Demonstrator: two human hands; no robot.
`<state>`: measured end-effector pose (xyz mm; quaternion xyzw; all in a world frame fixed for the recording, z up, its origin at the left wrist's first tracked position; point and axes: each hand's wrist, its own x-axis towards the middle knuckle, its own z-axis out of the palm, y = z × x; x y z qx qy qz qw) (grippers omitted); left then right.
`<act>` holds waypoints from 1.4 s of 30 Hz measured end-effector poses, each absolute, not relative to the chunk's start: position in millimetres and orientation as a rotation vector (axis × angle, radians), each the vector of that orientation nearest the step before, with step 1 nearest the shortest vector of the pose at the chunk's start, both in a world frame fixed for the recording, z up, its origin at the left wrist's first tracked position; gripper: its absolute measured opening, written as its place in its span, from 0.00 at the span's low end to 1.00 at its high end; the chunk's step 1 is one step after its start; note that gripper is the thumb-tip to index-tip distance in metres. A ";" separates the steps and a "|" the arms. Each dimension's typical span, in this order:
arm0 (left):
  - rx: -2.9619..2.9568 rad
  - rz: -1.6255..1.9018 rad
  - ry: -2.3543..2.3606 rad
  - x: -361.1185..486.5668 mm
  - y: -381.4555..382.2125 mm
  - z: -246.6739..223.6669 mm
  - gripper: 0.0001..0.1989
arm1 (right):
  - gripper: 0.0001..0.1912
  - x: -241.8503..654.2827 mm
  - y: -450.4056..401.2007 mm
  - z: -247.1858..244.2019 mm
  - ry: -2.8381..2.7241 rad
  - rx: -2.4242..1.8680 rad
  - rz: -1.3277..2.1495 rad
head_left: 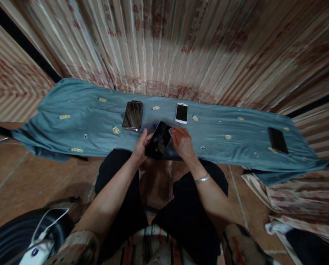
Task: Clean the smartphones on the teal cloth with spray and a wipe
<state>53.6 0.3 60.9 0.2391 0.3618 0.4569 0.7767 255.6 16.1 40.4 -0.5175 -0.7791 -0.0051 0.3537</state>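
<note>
A black smartphone (158,143) lies tilted in my left hand (141,146), which grips its left edge with the thumb along the side. Its dark screen faces up and carries greyish reflections or smudges. At the phone's upper right corner, my right hand (181,141) is closed in a pinch. A small pale bit shows at those fingertips, too small to name. Something small and blue (154,126) peeks out beside the phone's upper left edge, mostly hidden. Just beyond my hands, a white phone (181,113) with a dark screen rests on the cloth.
A stack of dark, shiny phones (133,115) sits left of centre on the blue patterned cloth (95,121). Far right lies another dark phone (277,140). Pleated curtains (164,48) hang behind. Lower left, a white power strip (37,252) with cables rests by a black coil (6,235).
</note>
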 end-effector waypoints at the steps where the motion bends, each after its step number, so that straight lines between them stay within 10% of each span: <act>1: 0.508 0.999 0.780 54.0 0.2 61.3 0.35 | 0.16 254.2 14.6 40.6 -2.026 -1.341 0.010; 42: 0.452 1.114 0.804 56.2 5.7 58.1 0.37 | 0.19 205.8 -51.8 43.5 -2.372 -1.007 0.155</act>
